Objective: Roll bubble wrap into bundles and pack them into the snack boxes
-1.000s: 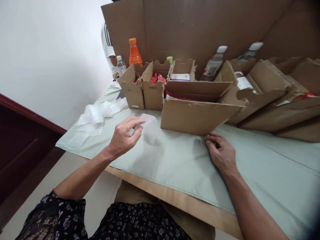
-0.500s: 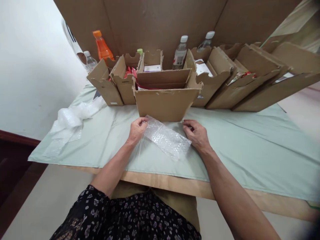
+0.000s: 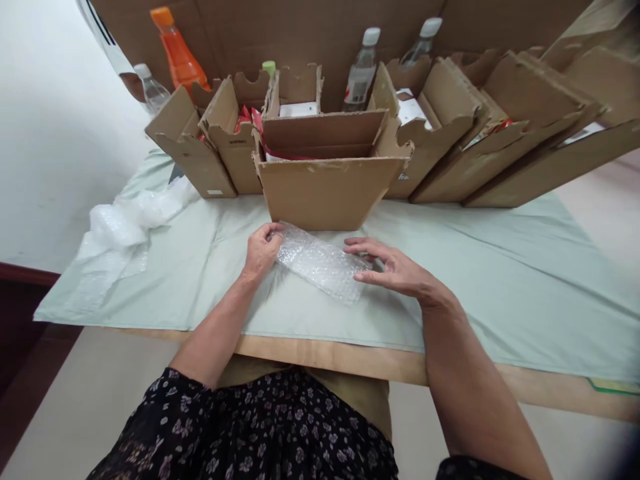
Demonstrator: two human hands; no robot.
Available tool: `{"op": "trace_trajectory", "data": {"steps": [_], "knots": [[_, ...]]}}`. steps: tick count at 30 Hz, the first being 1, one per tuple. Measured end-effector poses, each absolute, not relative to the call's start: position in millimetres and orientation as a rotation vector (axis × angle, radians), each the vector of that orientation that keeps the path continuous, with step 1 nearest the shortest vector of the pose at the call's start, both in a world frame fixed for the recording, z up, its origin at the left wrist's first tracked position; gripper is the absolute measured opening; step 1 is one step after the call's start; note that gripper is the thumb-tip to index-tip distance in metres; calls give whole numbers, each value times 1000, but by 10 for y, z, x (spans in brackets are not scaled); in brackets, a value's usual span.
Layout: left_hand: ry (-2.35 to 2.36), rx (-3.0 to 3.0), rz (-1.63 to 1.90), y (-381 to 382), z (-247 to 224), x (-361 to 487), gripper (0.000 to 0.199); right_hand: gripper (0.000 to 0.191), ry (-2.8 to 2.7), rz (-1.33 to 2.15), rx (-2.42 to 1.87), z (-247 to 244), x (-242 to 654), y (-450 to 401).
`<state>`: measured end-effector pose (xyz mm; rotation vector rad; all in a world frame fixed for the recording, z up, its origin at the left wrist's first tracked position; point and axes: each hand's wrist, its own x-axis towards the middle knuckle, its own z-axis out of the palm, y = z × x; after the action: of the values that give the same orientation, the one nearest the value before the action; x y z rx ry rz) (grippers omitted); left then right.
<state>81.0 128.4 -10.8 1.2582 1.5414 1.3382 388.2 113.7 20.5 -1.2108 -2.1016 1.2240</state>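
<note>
A clear piece of bubble wrap lies slantwise on the pale green cloth, just in front of the middle cardboard box. Its upper left corner is pinched between the thumb and fingers of my left hand. At the other end, my right hand is open, thumb and fingers apart, over the wrap's right edge; whether the fingertips touch it I cannot tell.
More bubble wrap lies crumpled at the cloth's left. Several cardboard boxes stand in a row behind, with an orange bottle and a clear bottle beyond them. A tall cardboard panel closes the back.
The view has shifted, so the boxes sit higher in it. My right hand has opened its fingers and come over the wrap's right end. My left hand still pinches the corner.
</note>
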Motion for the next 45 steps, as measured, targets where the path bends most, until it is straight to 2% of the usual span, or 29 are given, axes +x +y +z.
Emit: {"op": "trace_trajectory", "data": {"steps": [7, 11, 14, 17, 20, 26, 28, 33, 38, 45], "knots": [[1595, 1192, 1371, 1309, -104, 660, 23, 63, -2329, 1236, -1113, 218, 3996, 1149], [1595, 1188, 1350, 1316, -82, 648, 21, 63, -2398, 1036, -1140, 148, 4038, 1185], [1591, 1196, 1334, 1315, -65, 649, 20, 55, -2397, 946, -1155, 101, 3971, 1188], [1592, 1209, 1324, 1316, -57, 648, 19, 43, -2324, 973, -1135, 89, 3852, 1156], [1590, 1222, 1321, 1317, -51, 644, 17, 38, -2178, 1019, -1166, 86, 3735, 1121], [1556, 1246, 1324, 1307, -51, 644, 6, 49, -1878, 951, -1260, 32, 3635, 1123], [1545, 1228, 1342, 1311, -62, 651, 10, 49, -1808, 960, -1313, 11, 3635, 1130], [1518, 1189, 1372, 1328, -72, 655, 37, 41, -1671, 982, -1342, -32, 3647, 1152], [1485, 1217, 1344, 1319, -59, 644, 38, 33, -1717, 1071, -1308, -52, 3653, 1161], [1478, 1231, 1327, 1327, -119, 649, 45, 40, -2006, 979, -1193, -64, 3632, 1132]]}}
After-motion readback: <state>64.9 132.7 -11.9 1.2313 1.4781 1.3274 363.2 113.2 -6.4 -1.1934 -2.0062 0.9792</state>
